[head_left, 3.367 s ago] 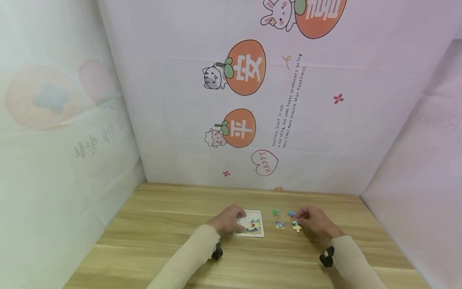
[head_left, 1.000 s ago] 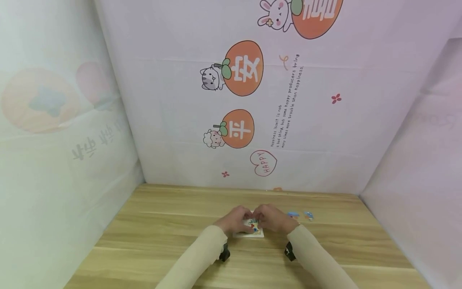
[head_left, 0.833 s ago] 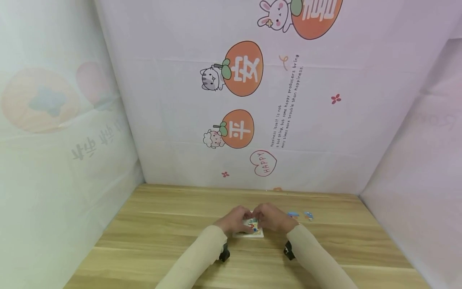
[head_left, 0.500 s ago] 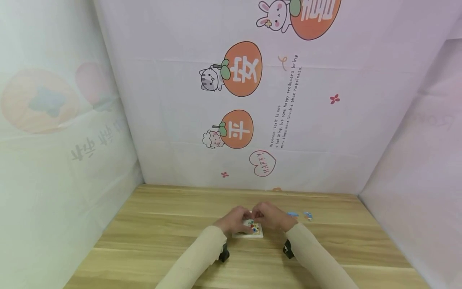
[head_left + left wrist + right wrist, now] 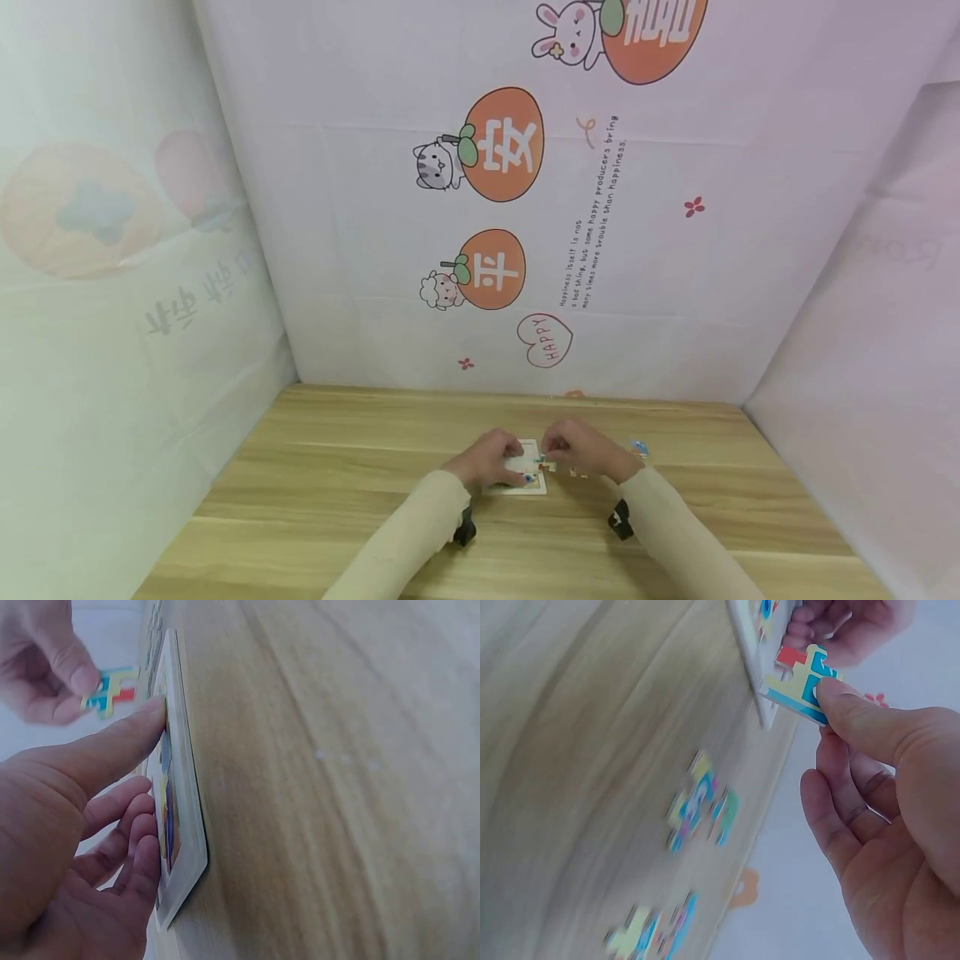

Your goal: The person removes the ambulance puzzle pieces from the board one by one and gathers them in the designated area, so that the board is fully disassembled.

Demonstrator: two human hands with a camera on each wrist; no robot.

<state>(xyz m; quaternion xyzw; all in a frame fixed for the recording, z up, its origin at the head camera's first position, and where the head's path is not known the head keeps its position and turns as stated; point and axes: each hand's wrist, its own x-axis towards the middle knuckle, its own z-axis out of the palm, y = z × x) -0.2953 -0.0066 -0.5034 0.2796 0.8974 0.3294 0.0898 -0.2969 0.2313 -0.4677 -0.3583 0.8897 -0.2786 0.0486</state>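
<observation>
A small jigsaw puzzle tray with a white rim lies on the wooden table. My left hand rests on it, thumb and fingertips touching its face, where colourful pieces show near the fingers. Between thumb and fingers my right hand pinches a jigsaw piece in yellow, teal and red. In the head view that piece sits at the tray's right edge; the right wrist view has it raised and tilted beside the tray's corner.
Several loose jigsaw pieces lie on the table right of the tray, among them a yellow-and-purple piece, a green one and a blue one. A printed white cloth hangs at the back, with more cloth at both sides.
My right hand went from the loose pieces at the right to the tray. Within the last half second it moved back rightward, taking the red-and-yellow jigsaw piece out. The left hand stays on the tray.
</observation>
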